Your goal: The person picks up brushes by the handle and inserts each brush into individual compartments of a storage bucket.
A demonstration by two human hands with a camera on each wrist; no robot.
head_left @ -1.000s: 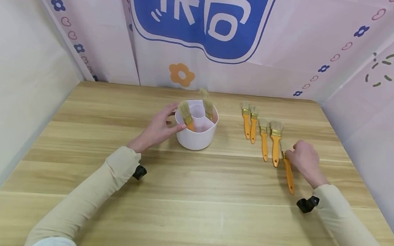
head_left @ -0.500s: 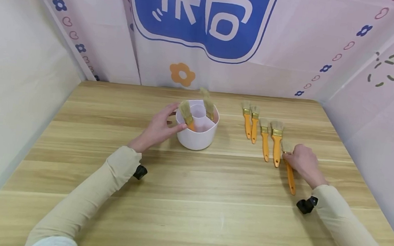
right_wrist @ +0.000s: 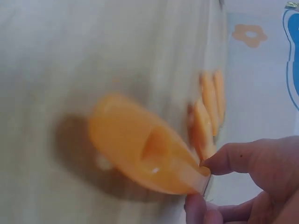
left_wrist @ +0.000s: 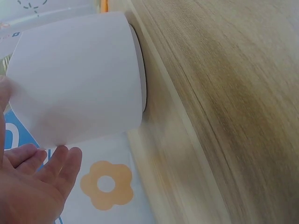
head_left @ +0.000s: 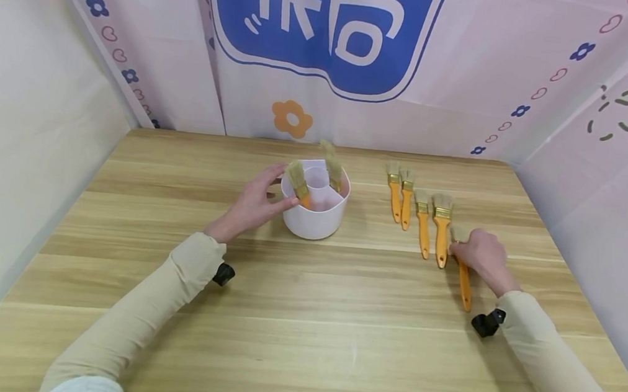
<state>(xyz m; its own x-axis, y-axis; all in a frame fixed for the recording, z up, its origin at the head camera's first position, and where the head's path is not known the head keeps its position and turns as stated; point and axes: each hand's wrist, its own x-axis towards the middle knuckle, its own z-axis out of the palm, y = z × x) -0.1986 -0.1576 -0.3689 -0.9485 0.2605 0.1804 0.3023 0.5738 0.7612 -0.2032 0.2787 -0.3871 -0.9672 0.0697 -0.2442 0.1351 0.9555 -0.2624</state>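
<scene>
Near the back middle of the table stands a white round holder [head_left: 312,222] with inner compartments. My left hand [head_left: 254,203] holds its left side, thumb at the rim; in the left wrist view, the fingers [left_wrist: 70,168] touch its wall. One paintbrush [head_left: 296,179] leans bristles-up inside at the front left, and more bristles [head_left: 332,169] rise at the back right. On the right, my right hand [head_left: 485,254] pinches an orange-handled paintbrush [head_left: 464,287] near its metal band, mostly hidden by the fingers. Its handle [right_wrist: 135,144] fills the right wrist view, close to the tabletop.
Several paintbrushes lie left of my right hand, bristles away from me: a wide one [head_left: 441,232], a narrower one [head_left: 423,224], and a pair [head_left: 406,201] farther back. Printed cloth walls [head_left: 243,103] stand behind the wooden table [head_left: 301,344] and at both sides.
My right fingers have shifted slightly and now pinch the paintbrush near its metal band, covering more of it. My left hand and the holder have stayed in place.
</scene>
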